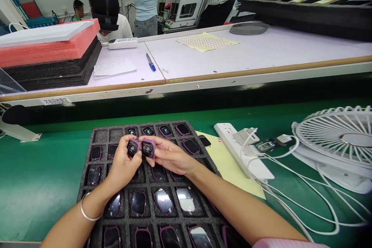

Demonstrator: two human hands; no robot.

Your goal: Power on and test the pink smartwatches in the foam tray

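Observation:
Two purple-cased smartwatches with lit screens are held side by side above a dark grey foam tray (pixel 100 135). My left hand (pixel 123 164) grips the left smartwatch (pixel 133 147) between thumb and fingers. In my right hand (pixel 171 157) is the right smartwatch (pixel 148 148), its edge close to the other one; whether they touch I cannot tell. Below them, the tray's compartments hold many similar watches, such as a dark-screened watch (pixel 138 202). Several watches in the far row, among them one watch (pixel 165 131), show lit screens. My hands and forearms hide part of the tray.
Right of the tray lie yellow paper (pixel 226 166), a white power strip (pixel 241 149) with plugs and loose cables, and a white fan (pixel 337 143). A raised shelf (pixel 188 64) behind carries foam stacks (pixel 52 62), a pen (pixel 150 62) and papers. Other people are beyond it.

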